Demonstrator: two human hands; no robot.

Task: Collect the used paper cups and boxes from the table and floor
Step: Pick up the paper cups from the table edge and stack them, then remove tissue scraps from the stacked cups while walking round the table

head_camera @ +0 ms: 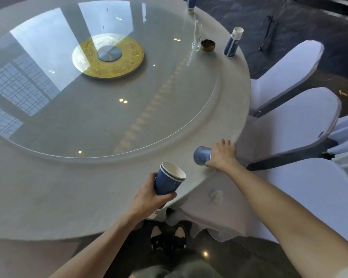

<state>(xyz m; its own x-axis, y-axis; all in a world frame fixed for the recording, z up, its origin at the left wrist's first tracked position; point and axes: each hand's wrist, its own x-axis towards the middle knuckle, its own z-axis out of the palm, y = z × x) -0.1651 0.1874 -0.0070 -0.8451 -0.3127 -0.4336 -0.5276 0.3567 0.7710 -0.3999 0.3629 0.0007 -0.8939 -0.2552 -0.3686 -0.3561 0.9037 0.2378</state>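
Observation:
My left hand (149, 195) grips a stack of nested blue paper cups (169, 180), mouth tilted up and to the right, over the near edge of the round table (48, 197). My right hand (222, 154) is closed around another blue paper cup (201, 155), which lies sideways with its bottom facing left, at the table's right edge. Farther along the right rim stands a blue and white paper cup (232, 42). At the very top, another blue cup (191, 4) is partly cut off by the frame.
A glass turntable (88, 117) with a gold centre disc (109, 57) covers most of the table. A clear glass vase (196, 37) and a dark ashtray (208, 45) stand near the far cup. White-covered chairs (289, 121) crowd the right side. A small object (343, 93) lies on the dark floor.

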